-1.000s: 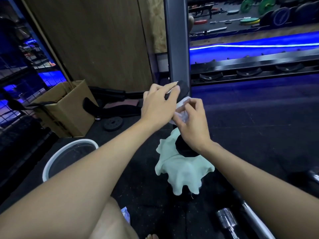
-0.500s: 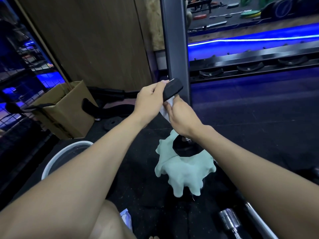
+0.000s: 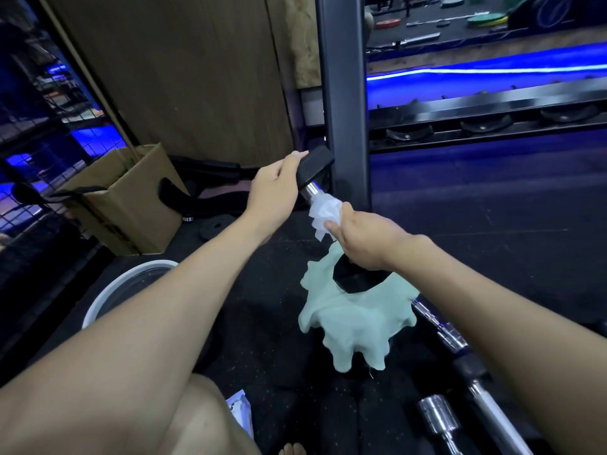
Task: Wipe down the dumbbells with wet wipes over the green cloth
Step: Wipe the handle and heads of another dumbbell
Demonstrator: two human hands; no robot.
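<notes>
The floor (image 3: pixel 492 257) is dark rubber, like in a gym. A wooden wall (image 3: pixel 184 70) stands at the back, and a grey metal post (image 3: pixel 341 93) rises beside it. Blue light glows along a rack (image 3: pixel 492 106) on the right. A cardboard box (image 3: pixel 128 205) sits by the left wall, and a white bucket (image 3: pixel 98 300) is near the left arm. Shiny metal bars (image 3: pixel 440 421) lie at the bottom right.

The dumbbell (image 3: pixel 315 169) stands tilted, its lower end on the green cloth (image 3: pixel 354 323) in the middle of the floor. The left hand (image 3: pixel 272 192) curls its fingers round the black top end. The right hand (image 3: pixel 364 238) pinches a white wet wipe (image 3: pixel 323 211) round the silver handle.

A moment ago the right hand was up close under the top end. Now it is lower down the handle, and bare silver shows above the wipe.
</notes>
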